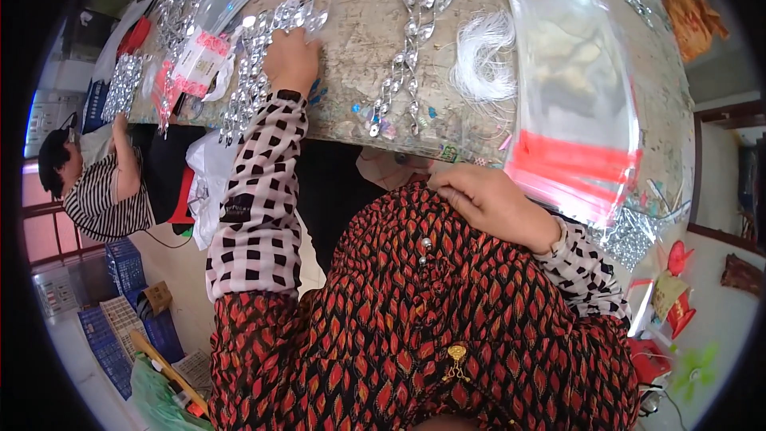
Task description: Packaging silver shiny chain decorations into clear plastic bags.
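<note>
Far left — a co-worker in a striped top (108, 199) sits at the table edge, one arm up on the worn tabletop (359, 40). Near that arm lies a sheet of silver beads (124, 84); further in, clear packets with red strips (191, 60).

My left hand (291, 60) is stretched out on the table and rests on a long band of silver leaf-shaped beads (255, 64). Fingers are curled down onto the beads and I see them from behind, so I cannot tell whether they pinch a bead or only press on it.

Centre — a shorter strand of the same silver beads (408, 52) lies apart from my hand, with a bundle of white thread (483, 56) just to its right.

My right hand (491, 199) sits at my lap below the table edge, fingertips pressed together against the red-and-black patterned fabric (447, 311), pinching a fold of it.

Right — a large clear plastic bag with a red band (570, 88) lies on the table above that hand; more silver beads (630, 235) near its lower corner.
</note>
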Available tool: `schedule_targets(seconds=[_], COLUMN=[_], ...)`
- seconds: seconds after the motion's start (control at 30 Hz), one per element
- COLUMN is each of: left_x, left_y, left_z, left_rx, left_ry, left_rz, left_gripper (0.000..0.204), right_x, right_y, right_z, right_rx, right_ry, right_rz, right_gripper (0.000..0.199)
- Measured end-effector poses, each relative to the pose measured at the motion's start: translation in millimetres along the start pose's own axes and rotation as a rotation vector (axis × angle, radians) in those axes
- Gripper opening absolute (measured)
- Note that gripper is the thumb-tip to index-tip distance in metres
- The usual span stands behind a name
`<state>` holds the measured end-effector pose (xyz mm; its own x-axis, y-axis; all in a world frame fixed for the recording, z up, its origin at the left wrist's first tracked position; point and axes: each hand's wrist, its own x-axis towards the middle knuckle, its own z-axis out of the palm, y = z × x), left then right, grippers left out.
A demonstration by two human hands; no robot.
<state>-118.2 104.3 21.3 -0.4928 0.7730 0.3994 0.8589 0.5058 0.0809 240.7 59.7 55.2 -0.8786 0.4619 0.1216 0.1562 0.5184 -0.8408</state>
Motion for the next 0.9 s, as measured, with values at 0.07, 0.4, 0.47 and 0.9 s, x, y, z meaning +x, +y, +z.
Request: schedule_targets(seconds=[0.07,0.4,0.47,0.9], left_x=[3.3,-12.1,-13.9,-28.7], left_y=[15.1,123.1,129.7,112.4], left_z=[4.1,1.9,2.1,17.0], left_rx=[0.053,-0.637,-0.542,-1.037], left_ry=[-0.088,-0.329,-0.438,-0.624], left_rz=[0.003,0.070,0.010,-0.232], left_gripper=[0.033,0.041,0.049,0.022], right_x=[-5.5,-5.7,-8.4,-7.2], right_y=[6.0,16.2,18.4,23.4], right_z=[-5.4,-11.4,-8.8,-3.8], right_rx=[-0.007,0.023,0.042,0.016], right_ry=[0.014,0.061,0.065,0.075], right_rz=[0.025,0.042,0.046,0.083], right_gripper=[0.018,0.017,0.017,0.017])
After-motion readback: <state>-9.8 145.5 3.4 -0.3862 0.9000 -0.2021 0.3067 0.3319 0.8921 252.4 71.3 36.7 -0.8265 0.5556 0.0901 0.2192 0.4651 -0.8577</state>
